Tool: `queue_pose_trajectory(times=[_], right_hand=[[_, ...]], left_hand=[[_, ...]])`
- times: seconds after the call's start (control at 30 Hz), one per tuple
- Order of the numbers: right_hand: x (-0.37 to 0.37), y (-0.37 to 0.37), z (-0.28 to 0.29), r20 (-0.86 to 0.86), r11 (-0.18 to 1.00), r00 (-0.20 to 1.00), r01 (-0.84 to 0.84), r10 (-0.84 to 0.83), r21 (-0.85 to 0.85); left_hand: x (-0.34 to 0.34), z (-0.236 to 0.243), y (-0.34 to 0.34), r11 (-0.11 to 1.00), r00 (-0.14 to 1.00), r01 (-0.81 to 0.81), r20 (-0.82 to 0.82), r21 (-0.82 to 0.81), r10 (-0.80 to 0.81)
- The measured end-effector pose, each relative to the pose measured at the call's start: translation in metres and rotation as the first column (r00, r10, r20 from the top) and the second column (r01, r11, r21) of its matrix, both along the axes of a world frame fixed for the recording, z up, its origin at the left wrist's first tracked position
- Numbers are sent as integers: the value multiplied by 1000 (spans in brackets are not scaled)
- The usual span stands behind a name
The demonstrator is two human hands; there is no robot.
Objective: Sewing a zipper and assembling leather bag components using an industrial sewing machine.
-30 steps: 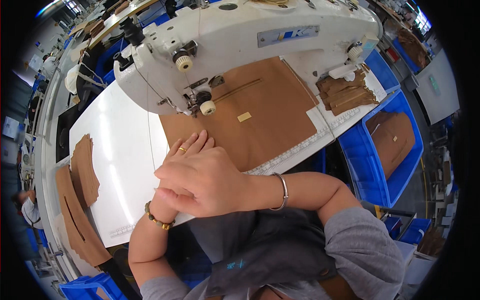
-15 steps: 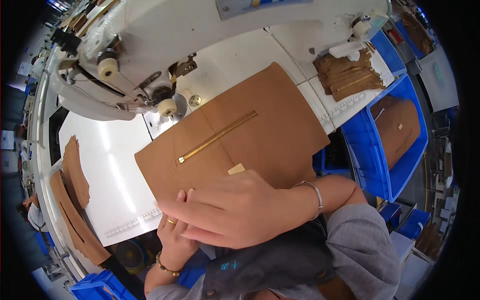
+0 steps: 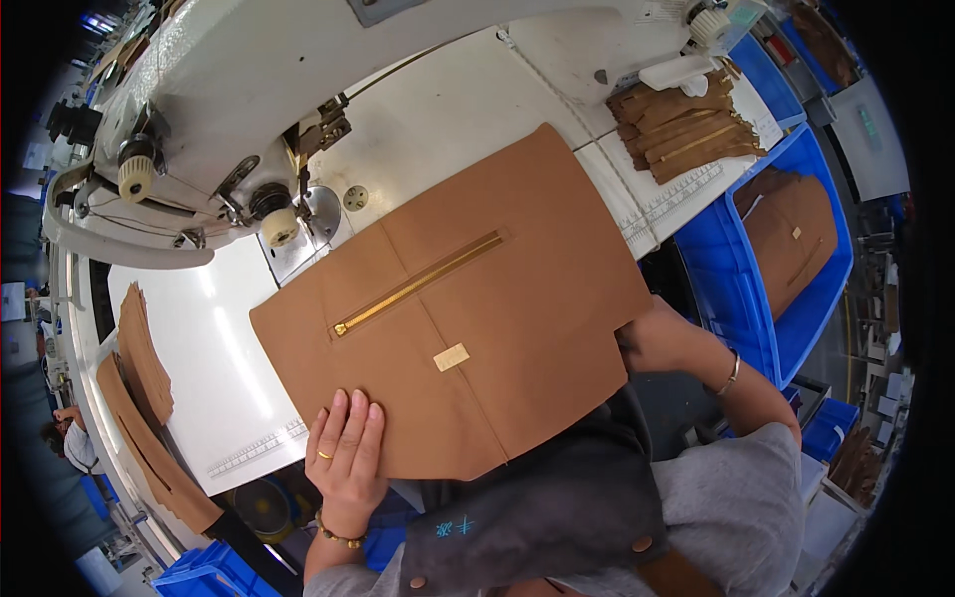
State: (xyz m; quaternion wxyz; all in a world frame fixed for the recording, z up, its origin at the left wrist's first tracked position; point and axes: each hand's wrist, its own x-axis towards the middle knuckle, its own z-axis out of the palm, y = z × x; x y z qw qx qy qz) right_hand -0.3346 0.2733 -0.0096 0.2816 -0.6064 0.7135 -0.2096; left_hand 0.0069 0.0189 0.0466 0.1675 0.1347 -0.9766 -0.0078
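Note:
A brown leather panel point(image 3: 547, 269) with a brass zipper point(image 3: 418, 284) and a small gold metal tag point(image 3: 452, 357) lies tilted across the table, its near part overhanging the front edge. At its lower left edge is my left hand point(image 3: 344, 453), fingers together on top and thumb out of sight beneath, gripping the edge. My right hand point(image 3: 659, 336) holds the notched right edge, its fingertips hidden by the leather. Beyond the panel's left side is the presser area of a white sewing machine point(image 3: 229, 109), apart from the leather.
Brown leather strips point(image 3: 686, 124) are piled at the far right. A blue bin point(image 3: 736, 308) on the right contains similar brown panels. More cut leather pieces point(image 3: 144, 358) lie at the table's left side. Another blue bin point(image 3: 214, 569) sits low on the left.
My right hand has moved from above the panel's near left part to its right edge, uncovering the metal tag. My left hand remains at the lower left edge. The view has shifted slightly.

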Motion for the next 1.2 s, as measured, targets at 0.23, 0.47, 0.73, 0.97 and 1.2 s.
queue_pose_trajectory(times=[0.23,0.47,0.73,0.97,1.2], right_hand=[[-22,-10,-112,167,879,965,252,-200,-405],[-41,71,-178,-533,972,841,190,-90,136],[47,192,-195,255,202,-37,507,-966,838],[-15,119,10,717,793,341,269,-609,546],[8,-75,129,145,981,975,182,-170,-73]], left_hand=[[-1,1,0,1000,1000,-6,6,-12,6],[5,1,-4,1000,999,-3,39,2,2],[4,30,-15,967,989,100,84,235,-123],[-1,47,-51,817,994,88,4,570,-111],[-25,16,-47,965,972,-225,107,138,211]])
